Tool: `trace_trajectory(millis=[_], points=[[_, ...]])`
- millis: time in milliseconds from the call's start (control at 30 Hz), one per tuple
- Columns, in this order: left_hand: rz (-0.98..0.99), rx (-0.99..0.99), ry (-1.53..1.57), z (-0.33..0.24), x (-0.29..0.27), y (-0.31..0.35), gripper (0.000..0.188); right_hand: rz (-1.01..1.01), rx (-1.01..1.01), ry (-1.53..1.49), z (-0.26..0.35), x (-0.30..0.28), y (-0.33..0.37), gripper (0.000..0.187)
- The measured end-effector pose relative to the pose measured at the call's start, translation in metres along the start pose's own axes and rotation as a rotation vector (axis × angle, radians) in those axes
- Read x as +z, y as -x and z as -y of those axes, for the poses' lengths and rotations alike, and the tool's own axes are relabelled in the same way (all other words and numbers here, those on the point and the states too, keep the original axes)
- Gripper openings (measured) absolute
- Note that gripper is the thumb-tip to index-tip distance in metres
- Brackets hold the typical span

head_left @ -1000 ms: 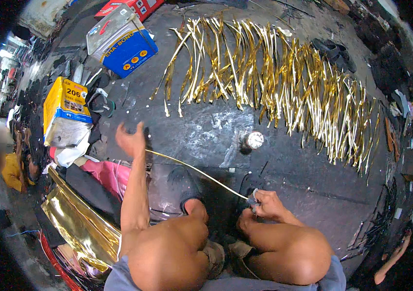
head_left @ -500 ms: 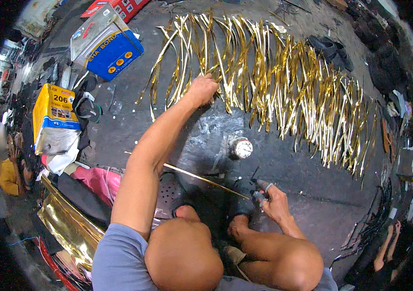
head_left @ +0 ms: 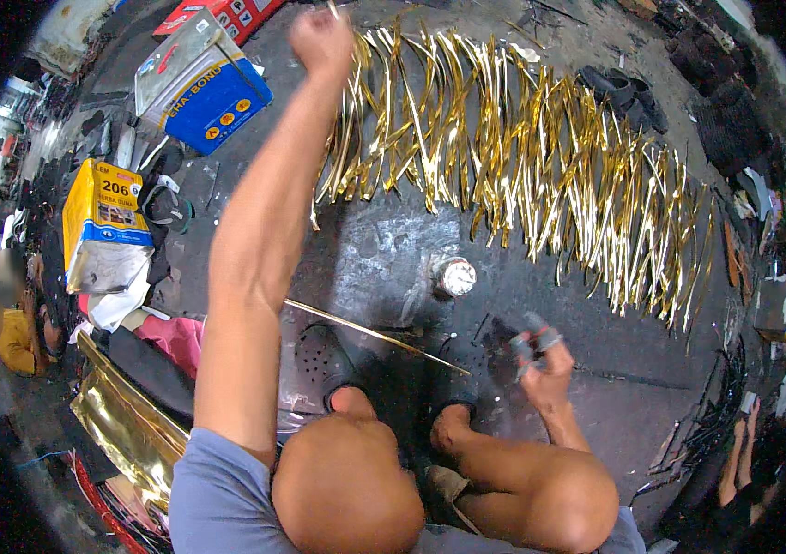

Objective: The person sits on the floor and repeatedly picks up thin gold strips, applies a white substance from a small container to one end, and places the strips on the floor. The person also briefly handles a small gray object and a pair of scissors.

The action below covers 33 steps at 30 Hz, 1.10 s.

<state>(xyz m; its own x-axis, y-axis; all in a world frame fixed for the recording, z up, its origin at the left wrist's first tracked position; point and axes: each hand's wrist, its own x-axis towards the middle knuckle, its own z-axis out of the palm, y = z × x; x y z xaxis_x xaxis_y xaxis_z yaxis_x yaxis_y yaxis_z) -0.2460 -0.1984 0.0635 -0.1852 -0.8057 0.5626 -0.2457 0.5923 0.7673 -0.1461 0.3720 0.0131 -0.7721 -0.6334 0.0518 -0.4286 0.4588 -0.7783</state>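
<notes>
Long glossy gold strips [head_left: 504,138] lie side by side in a wide row on the dark floor. At the far left end of the row, my left hand [head_left: 324,42] is closed, with a small pale tip poking out above it; blur hides what it grips. My left forearm covers part of the floor there. Near my right foot, my right hand [head_left: 548,365] hovers, blurred, its grey-covered fingertips apart and nothing visible between them. A single gold strip [head_left: 374,337] lies slanted across my dark clogs [head_left: 317,360]. A small round container [head_left: 455,277] with a whitish top stands between the row and my feet.
At the left stand a blue and white box [head_left: 213,102], a red box [head_left: 236,18] and a yellow and blue can [head_left: 107,212]. A rolled gold sheet [head_left: 130,420] lies low at left. Dark sandals [head_left: 628,97] rest beyond the strips. Another person's arm [head_left: 739,452] shows at the right edge.
My left hand has moved away from me and left, from the strips' near side to the far left end. My right hand has drawn away to the right from the single strip's end.
</notes>
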Motion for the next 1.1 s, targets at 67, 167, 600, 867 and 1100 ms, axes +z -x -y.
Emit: trace_trajectory(millis=[67,167,600,867,1100], points=[[0.143,0.079,0.62,-0.089,-0.027,-0.06,0.016,-0.196,-0.178,0.027,0.015,-0.025,-0.018,0.044],[0.192,0.326,0.538,-0.208,-0.133,-0.029,0.015,-0.328,-0.369,-0.149,0.071,-0.047,-0.056,0.053],[0.292,-0.763,0.617,-0.141,-0.304,0.231,0.013,0.296,-0.542,-0.447,0.209,0.084,-0.096,0.056],[0.294,-0.951,0.739,-0.119,-0.296,0.244,0.014,0.114,-0.652,-0.323,0.187,0.105,-0.092,0.028],[0.348,-1.068,0.941,-0.111,-0.295,0.251,0.015,0.132,-0.594,-0.309,0.187,0.097,-0.095,0.029]])
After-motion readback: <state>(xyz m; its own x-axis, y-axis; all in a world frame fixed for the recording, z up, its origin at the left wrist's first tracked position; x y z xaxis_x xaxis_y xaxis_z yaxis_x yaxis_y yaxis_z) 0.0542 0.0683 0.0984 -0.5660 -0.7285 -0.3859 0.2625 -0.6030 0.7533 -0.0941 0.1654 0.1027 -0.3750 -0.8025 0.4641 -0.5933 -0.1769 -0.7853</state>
